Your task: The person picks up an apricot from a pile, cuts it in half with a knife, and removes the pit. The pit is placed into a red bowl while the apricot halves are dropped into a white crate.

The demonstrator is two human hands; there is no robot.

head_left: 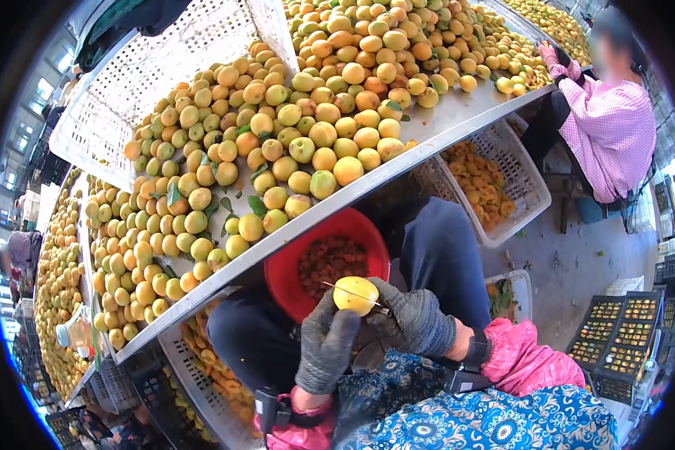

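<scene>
A yellow apricot (358, 298) sits between my two gloved hands, above my lap. My left hand (325, 341), in a dark grey knit glove, is closed around its lower left side. From the right, my right hand (416, 319) in a matching glove grips a thin metal blade (343, 288) that crosses the apricot; its handle is mostly hidden by the fingers. Just beyond the hands, a red basin (277, 279) between my knees contains reddish-brown pieces, probably pits.
A metal-edged table (457, 120) heaped with apricots (337, 135) spans the front. A white crate (536, 187) holds split fruit under it; another crate (174, 345) stands at my left. A person (607, 127) in pink sits at right, near stacked black trays (615, 334).
</scene>
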